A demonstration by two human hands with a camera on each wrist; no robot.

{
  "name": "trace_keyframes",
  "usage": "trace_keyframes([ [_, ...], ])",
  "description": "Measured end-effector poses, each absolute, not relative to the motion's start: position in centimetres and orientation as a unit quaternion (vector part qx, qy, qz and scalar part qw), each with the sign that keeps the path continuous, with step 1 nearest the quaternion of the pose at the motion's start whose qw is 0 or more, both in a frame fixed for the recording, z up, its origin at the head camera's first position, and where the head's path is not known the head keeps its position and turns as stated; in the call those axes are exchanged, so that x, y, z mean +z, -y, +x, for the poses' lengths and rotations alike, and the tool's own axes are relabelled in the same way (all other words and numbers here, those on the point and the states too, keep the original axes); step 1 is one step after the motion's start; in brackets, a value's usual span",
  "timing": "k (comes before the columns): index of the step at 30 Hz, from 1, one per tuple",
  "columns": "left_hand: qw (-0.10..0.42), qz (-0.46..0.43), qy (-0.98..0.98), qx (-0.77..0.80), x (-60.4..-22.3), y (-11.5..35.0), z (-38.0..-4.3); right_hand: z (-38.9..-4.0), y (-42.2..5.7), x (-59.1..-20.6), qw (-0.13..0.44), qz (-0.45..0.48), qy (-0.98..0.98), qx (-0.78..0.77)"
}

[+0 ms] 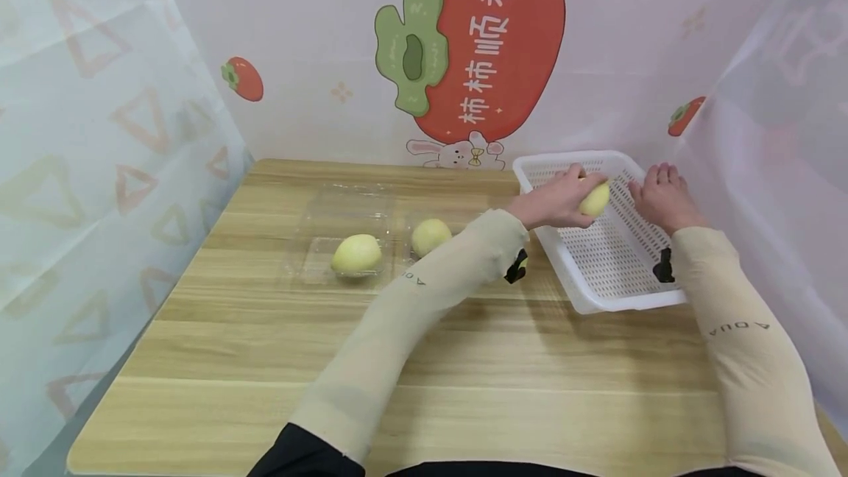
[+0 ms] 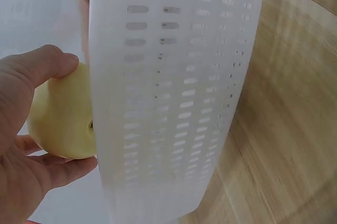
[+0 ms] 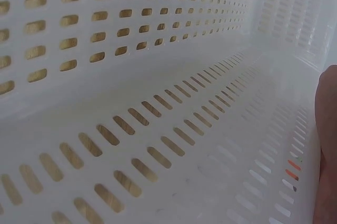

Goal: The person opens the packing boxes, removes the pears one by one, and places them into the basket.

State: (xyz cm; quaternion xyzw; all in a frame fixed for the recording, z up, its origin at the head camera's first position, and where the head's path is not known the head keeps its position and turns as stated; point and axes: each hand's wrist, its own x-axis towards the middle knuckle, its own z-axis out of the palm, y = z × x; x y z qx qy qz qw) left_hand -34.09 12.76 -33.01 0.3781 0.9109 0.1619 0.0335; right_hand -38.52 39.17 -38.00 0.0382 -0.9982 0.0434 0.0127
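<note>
My left hand (image 1: 559,197) holds a pale yellow pear (image 1: 595,199) over the far part of a white perforated plastic basket (image 1: 616,304). In the left wrist view, thumb and fingers curl round the pear (image 2: 66,113), beside the basket's upper rim. Across the basket, my right hand (image 1: 665,201) rests at the right rim with its fingers extended and nothing in it. Only an edge of that hand (image 3: 326,145) shows in the right wrist view, next to the basket's inner wall, and the slotted floor (image 3: 174,145) there is bare.
On the wooden table (image 1: 218,344), left of the basket, a yellow pear (image 1: 358,255) sits in a clear plastic container (image 1: 318,260). Another pear (image 1: 430,237) lies beside it, partly behind my left sleeve (image 1: 424,315). Printed cloth (image 1: 318,43) stands behind and at both sides.
</note>
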Motion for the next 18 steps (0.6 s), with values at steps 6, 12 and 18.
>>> trace_keyframes([
  [6,0.043,0.378,-0.916,0.131,-32.9,-14.5,-35.7,-38.8,-39.3,-37.8,0.012,0.043,0.998,0.048],
  [12,0.045,0.374,-0.921,0.098,-32.4,-16.0,-37.5,-39.1,-39.4,-37.6,0.015,0.042,0.998,0.042],
  [18,0.042,0.367,-0.927,0.071,-30.9,-17.2,-38.9,-39.0,-39.3,-37.7,0.001,0.032,0.998,0.057],
])
